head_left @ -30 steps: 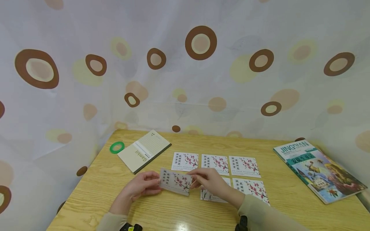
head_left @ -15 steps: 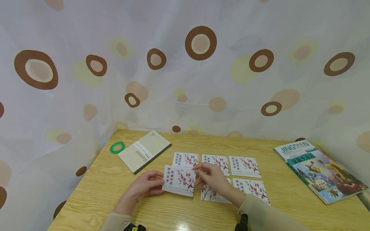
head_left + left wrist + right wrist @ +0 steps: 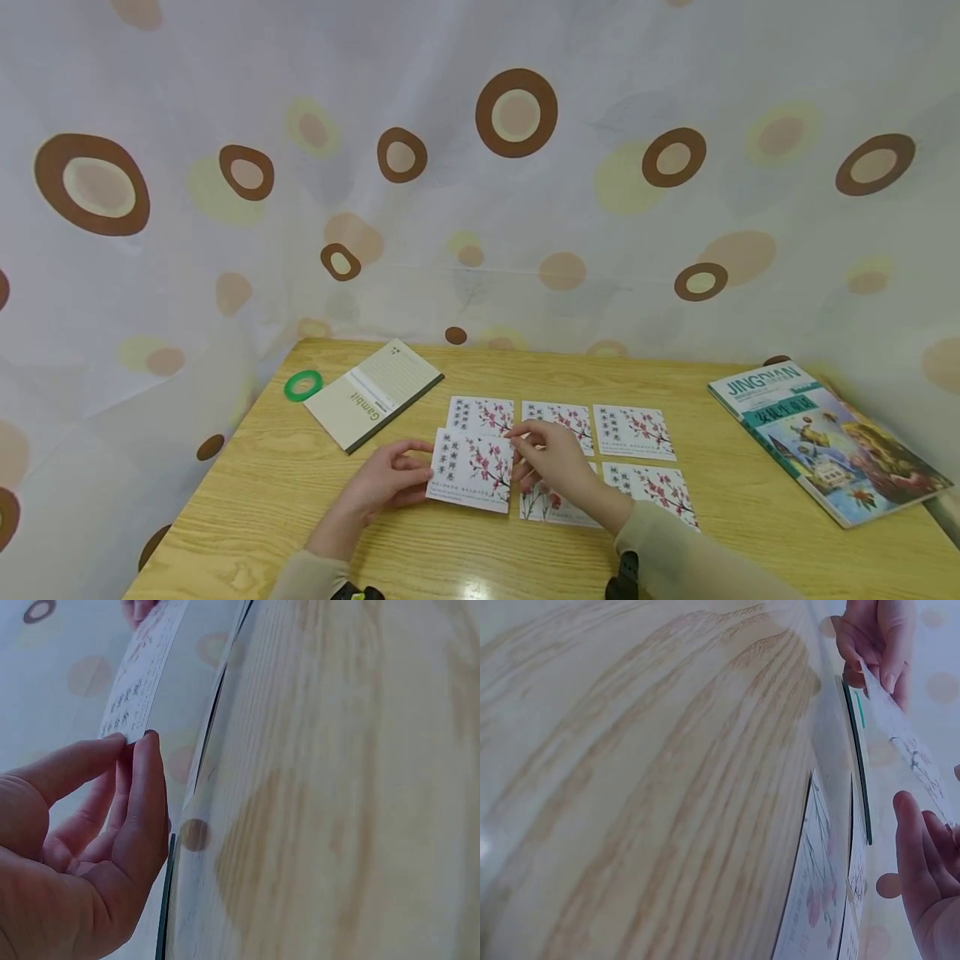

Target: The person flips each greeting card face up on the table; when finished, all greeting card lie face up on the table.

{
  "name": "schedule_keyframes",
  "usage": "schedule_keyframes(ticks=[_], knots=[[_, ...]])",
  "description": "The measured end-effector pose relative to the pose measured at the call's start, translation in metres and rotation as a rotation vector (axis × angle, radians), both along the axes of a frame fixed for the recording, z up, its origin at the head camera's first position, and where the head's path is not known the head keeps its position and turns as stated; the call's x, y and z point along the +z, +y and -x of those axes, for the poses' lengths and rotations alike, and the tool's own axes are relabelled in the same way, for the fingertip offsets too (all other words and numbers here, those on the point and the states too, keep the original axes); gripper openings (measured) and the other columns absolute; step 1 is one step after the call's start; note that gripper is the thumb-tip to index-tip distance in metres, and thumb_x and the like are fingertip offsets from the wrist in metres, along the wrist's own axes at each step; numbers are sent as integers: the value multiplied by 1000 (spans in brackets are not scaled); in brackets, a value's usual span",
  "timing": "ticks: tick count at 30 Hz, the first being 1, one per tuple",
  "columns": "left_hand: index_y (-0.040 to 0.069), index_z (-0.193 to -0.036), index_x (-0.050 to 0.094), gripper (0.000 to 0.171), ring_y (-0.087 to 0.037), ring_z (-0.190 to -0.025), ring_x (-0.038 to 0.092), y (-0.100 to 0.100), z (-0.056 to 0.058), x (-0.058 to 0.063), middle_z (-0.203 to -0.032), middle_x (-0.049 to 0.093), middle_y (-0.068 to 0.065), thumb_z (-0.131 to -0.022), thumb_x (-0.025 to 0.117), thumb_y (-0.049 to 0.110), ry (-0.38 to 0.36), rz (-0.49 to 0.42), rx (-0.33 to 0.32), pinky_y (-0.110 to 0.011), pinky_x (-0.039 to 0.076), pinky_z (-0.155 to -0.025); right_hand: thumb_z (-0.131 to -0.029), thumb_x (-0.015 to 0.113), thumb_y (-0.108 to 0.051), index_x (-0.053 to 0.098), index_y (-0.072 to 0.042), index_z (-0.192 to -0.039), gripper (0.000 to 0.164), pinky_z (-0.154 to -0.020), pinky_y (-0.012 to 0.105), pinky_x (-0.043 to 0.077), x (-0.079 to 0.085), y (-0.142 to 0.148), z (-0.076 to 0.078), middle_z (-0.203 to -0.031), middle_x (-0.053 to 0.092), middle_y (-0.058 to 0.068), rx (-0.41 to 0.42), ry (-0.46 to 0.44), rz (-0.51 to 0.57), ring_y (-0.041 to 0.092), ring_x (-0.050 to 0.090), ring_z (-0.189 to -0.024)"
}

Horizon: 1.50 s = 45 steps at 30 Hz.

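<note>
Between both hands is a white card point(image 3: 471, 471) printed with pink blossom branches and dark Chinese characters. It hangs above the table, its face toward the head camera. My left hand point(image 3: 386, 479) pinches its left edge between thumb and fingertips, as the left wrist view also shows. At the upper right edge, my right hand point(image 3: 558, 467) holds the card with thumb and forefinger. Behind lie matching cards in rows: a back-left card point(image 3: 480, 412), a back-middle card point(image 3: 558, 417), a back-right card point(image 3: 633, 433) and a front-right card point(image 3: 652, 487). My right hand partly covers a front-middle card point(image 3: 570, 512).
A notepad point(image 3: 375, 396) marked "Gambit" lies at the back left of the wooden table point(image 3: 420, 558). Beside it is a green ring point(image 3: 288, 386) like a tape roll. On the right lies a colourful magazine point(image 3: 825, 450). A patterned cloth point(image 3: 450, 208) hangs behind.
The held card has tipped up to face the head camera more fully and shifted slightly right. Both hands moved a little right with it. The cards on the table stayed put.
</note>
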<state>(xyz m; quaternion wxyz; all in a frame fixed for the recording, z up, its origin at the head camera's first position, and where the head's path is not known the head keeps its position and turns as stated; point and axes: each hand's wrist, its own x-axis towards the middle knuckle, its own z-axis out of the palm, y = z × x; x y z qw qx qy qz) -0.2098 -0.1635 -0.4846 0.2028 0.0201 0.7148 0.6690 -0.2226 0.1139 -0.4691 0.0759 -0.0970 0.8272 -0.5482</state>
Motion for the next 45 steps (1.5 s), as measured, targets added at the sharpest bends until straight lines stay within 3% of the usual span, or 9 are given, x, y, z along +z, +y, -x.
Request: schedule_keyframes(ticks=[4, 9, 16, 20, 28, 36, 45], knots=[[-1, -130, 55, 42, -13, -77, 67, 5, 0, 0, -85, 67, -2, -90, 69, 3, 56, 61, 56, -28, 59, -65, -97, 60, -7, 72, -8, -107, 15, -39, 29, 47, 0, -3, 1, -71, 69, 4, -37, 46, -64, 24, 67, -52], [0, -127, 58, 39, -14, -74, 65, 8, 0, 2, -84, 65, -4, -89, 69, 1, 68, 108, 106, -29, 59, -64, -97, 62, -8, 73, -11, -103, 14, -37, 22, 39, -1, -5, 3, -67, 68, 2, -67, 74, -128, 22, 65, -49], [1, -123, 61, 36, -15, -72, 64, 15, -4, 4, -85, 63, -10, -88, 69, -2, 92, 193, 136, -33, 60, -62, -96, 63, -8, 73, -7, -101, 12, -41, 27, 48, -1, -8, 6, -65, 67, 2, -58, 77, -141, 19, 65, -49], [1, -122, 62, 35, -16, -72, 64, 17, -5, 5, -87, 63, -12, -87, 70, -2, 100, 229, 127, -32, 60, -62, -95, 62, -5, 72, -4, -102, 13, -42, 28, 50, -1, -9, 7, -65, 69, 5, -43, 39, -132, 20, 67, -51], [-1, -124, 61, 37, -17, -73, 64, 17, -6, 5, -90, 62, -13, -88, 69, -1, 78, 254, 118, -34, 61, -64, -93, 63, -3, 70, -4, -109, 17, -38, 20, 36, -3, -10, 7, -70, 69, 3, -32, -27, -168, 16, 68, -55], [-6, -125, 59, 36, -17, -74, 67, 17, -5, 3, -96, 66, -16, -90, 66, 0, 38, 246, 96, -33, 61, -66, -86, 66, 4, 69, -1, -108, 23, -56, 27, 58, -9, -12, 8, -82, 71, 5, -3, -32, -180, 16, 69, -59], [-7, -127, 59, 37, -15, -78, 66, 18, -5, 4, -97, 66, -14, -93, 64, 6, 34, 290, 72, -32, 61, -69, -78, 74, 0, 73, -7, -101, 24, -66, 28, 52, -8, -12, 8, -81, 64, -1, -13, 61, -327, 8, 61, -69]])
